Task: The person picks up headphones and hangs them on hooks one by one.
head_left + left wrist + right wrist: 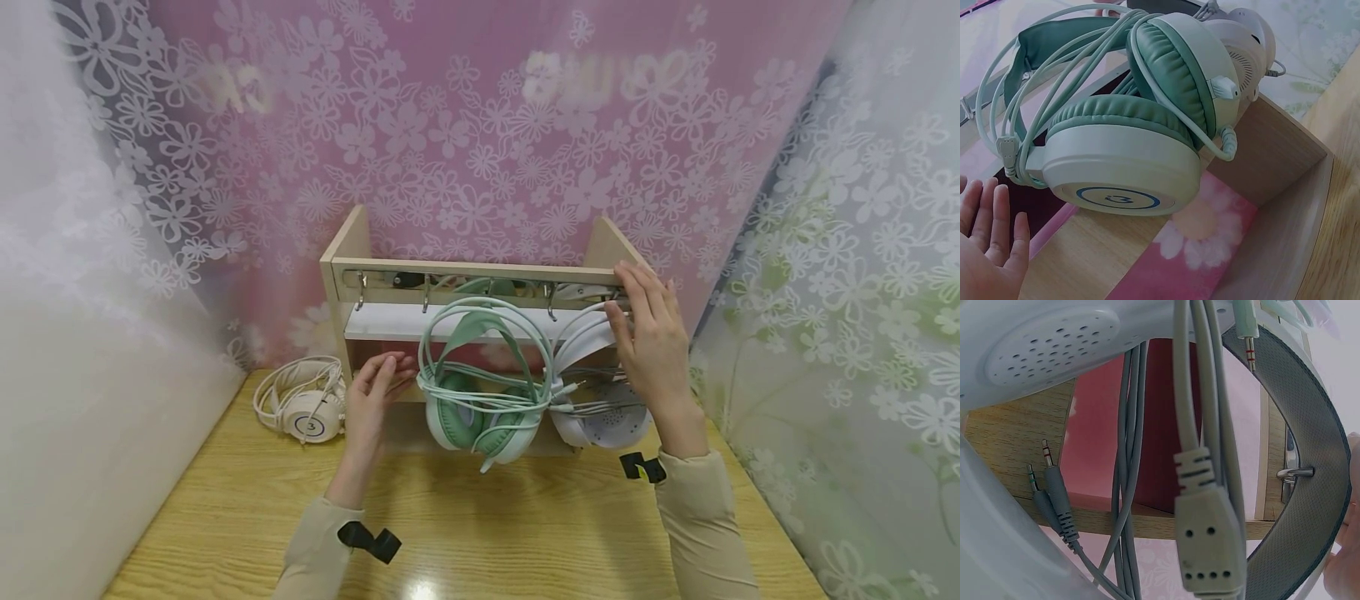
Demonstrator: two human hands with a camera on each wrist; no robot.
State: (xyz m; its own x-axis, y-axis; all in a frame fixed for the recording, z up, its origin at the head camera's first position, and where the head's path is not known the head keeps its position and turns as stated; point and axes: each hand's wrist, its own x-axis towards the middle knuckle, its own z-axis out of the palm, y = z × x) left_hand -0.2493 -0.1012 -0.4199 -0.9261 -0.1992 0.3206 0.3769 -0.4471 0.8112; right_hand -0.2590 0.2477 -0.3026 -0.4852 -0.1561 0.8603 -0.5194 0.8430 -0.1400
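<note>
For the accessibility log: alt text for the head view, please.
A right hand grips the band of a white headset hanging from a wooden hook rack, beside a green headset. The open left hand hovers near it; a cream headset lies on the table.

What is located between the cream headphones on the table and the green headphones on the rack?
In the head view, the open left hand sits between the cream headphones and the green headphones.
</note>
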